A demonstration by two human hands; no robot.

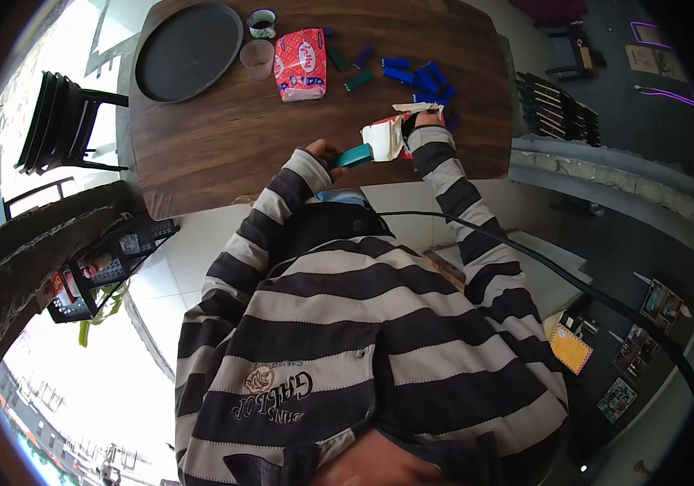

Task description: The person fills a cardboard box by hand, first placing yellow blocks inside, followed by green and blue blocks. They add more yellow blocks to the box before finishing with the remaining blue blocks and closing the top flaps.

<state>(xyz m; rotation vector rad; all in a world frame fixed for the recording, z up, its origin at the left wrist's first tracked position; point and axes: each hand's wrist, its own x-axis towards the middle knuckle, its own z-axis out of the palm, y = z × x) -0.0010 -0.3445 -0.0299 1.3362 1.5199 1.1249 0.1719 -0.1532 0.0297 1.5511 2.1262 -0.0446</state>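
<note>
My left hand [324,152] is closed around one end of a green rectangular piece [354,156], which points toward the packet on the right. In my right hand [426,120] is a red-and-white packet [385,136] with its torn, pale inner side showing; most of my right fingers are hidden behind it. Just beyond that hand lie several small blue rectangular pieces [425,78] in a loose group. A dark green piece [358,80] and a purple one [363,56] rest farther left. Beside them stands a red patterned bag [301,66] with a white label.
A round dark tray [189,53] sits at the table's far left. Next to it are an enamel mug [261,23] and a clear plastic cup [258,59]. Stacked black chairs [59,121] stand left of the wooden table [201,142]. A black cable [525,249] crosses over my right arm.
</note>
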